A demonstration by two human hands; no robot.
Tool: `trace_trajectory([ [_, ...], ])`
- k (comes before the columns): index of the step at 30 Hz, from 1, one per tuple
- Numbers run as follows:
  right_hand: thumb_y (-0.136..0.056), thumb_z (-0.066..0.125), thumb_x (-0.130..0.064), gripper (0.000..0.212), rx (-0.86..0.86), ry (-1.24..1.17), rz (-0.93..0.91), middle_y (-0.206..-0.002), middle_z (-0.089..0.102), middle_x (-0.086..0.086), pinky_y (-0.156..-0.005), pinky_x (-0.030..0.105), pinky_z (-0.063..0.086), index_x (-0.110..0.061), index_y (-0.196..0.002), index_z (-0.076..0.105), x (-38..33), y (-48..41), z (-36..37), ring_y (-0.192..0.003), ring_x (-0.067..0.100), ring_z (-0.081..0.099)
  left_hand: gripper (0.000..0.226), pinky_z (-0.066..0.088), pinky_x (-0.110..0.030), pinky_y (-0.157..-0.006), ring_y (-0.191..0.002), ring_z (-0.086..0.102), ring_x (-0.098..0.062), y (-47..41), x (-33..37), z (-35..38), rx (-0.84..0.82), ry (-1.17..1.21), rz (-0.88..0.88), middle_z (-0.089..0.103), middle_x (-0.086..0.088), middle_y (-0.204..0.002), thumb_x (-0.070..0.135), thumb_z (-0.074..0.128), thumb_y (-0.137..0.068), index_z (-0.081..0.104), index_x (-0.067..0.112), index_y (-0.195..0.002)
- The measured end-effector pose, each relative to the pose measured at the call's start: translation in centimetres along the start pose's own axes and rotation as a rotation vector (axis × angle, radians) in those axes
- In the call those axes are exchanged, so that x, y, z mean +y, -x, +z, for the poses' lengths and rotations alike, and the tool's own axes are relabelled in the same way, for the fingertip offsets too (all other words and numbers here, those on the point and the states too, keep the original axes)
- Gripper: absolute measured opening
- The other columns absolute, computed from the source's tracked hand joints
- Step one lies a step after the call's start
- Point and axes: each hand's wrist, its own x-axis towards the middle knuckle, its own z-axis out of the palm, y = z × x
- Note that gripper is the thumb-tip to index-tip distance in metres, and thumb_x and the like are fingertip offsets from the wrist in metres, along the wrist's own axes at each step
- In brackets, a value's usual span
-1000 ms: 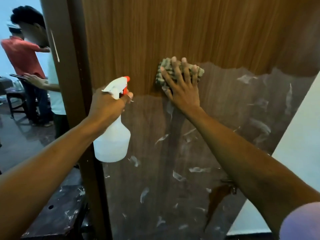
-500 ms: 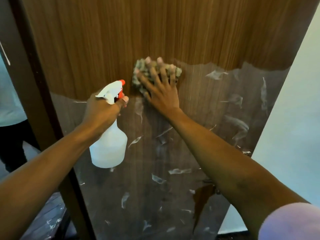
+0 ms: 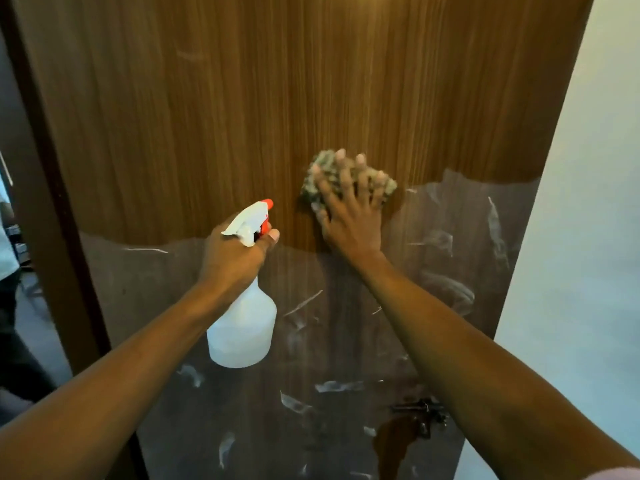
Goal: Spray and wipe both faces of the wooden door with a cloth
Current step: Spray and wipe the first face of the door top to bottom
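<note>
On door (image 3: 242, 98): right hand (image 3: 349, 225) flat, pressing cloth (image 3: 320, 166); left hand (image 3: 235, 259) grips spray bottle (image 3: 242, 336).

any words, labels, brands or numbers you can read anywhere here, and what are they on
None: no readable text shows in this view.
Spray bottle, held by the left hand: plain white body, no label on the side that shows.
Wooden door: only wood grain; the wrinkled film on its lower part carries no print.
Cloth under the right hand: no tag or lettering visible.
</note>
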Motion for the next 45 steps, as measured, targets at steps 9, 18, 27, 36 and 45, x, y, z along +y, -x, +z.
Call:
trace_trajectory([
  [9, -0.101, 0.044, -0.047, 0.066, -0.105, 0.031, 0.248, -0.168, 0.009, 0.014, -0.120, 0.064, 0.007, -0.032, -0.159, 0.018, 8.5, 5.0, -1.5, -0.153, 0.042, 0.004, 0.054, 0.035, -0.021, -0.087, -0.122, 0.049, -0.021, 0.5, 1.7, 2.9, -0.020, 0.077, -0.058, 0.049, -0.002, -0.139, 0.030, 0.060, -0.087, 0.041, 0.019, -0.136],
  [18, -0.104, 0.039, -0.051, 0.056, -0.101, 0.055, -0.186, -0.167, 0.016, 0.012, -0.119, 0.064, 0.011, -0.033, -0.157, 0.032, 8.1, 5.0, -1.0, -0.152, 0.042, 0.012, 0.053, 0.036, -0.026, -0.096, -0.126, 0.045, -0.026, 1.0, 3.4, 7.3, -0.041, -0.003, -0.060, 0.044, -0.004, -0.143, 0.030, 0.056, -0.090, 0.039, 0.019, -0.138],
  [27, -0.103, 0.021, -0.056, 0.062, -0.021, -0.020, 0.336, -0.168, 0.009, 0.010, -0.121, 0.062, -0.001, -0.031, -0.160, 0.019, 16.8, 3.8, -2.8, -0.154, 0.037, 0.002, 0.054, 0.044, -0.032, -0.093, -0.114, 0.055, -0.026, 1.1, 5.6, 12.4, 0.078, 0.104, -0.122, 0.053, -0.006, -0.134, 0.030, 0.064, -0.084, 0.045, 0.016, -0.132],
  [36, -0.103, 0.042, -0.051, 0.057, -0.045, 0.007, -0.250, -0.166, 0.019, 0.008, -0.121, 0.062, 0.009, -0.034, -0.157, 0.031, 21.3, 10.1, -0.9, -0.153, 0.038, 0.011, 0.057, 0.048, -0.032, -0.090, -0.108, 0.059, -0.025, 1.5, 7.3, 19.1, 0.051, 0.104, -0.106, 0.056, -0.005, -0.130, 0.034, 0.066, -0.081, 0.046, 0.018, -0.132],
  [45, -0.104, 0.022, -0.057, 0.062, 0.050, -0.065, 0.503, -0.168, 0.012, 0.009, -0.118, 0.067, 0.008, -0.030, -0.160, 0.017, 27.2, 2.9, -3.6, -0.154, 0.038, 0.008, 0.056, 0.045, -0.032, -0.095, -0.113, 0.055, -0.024, 4.2, 7.7, 21.9, 0.092, 0.065, -0.137, 0.053, -0.004, -0.133, 0.033, 0.064, -0.084, 0.044, 0.017, -0.133],
])
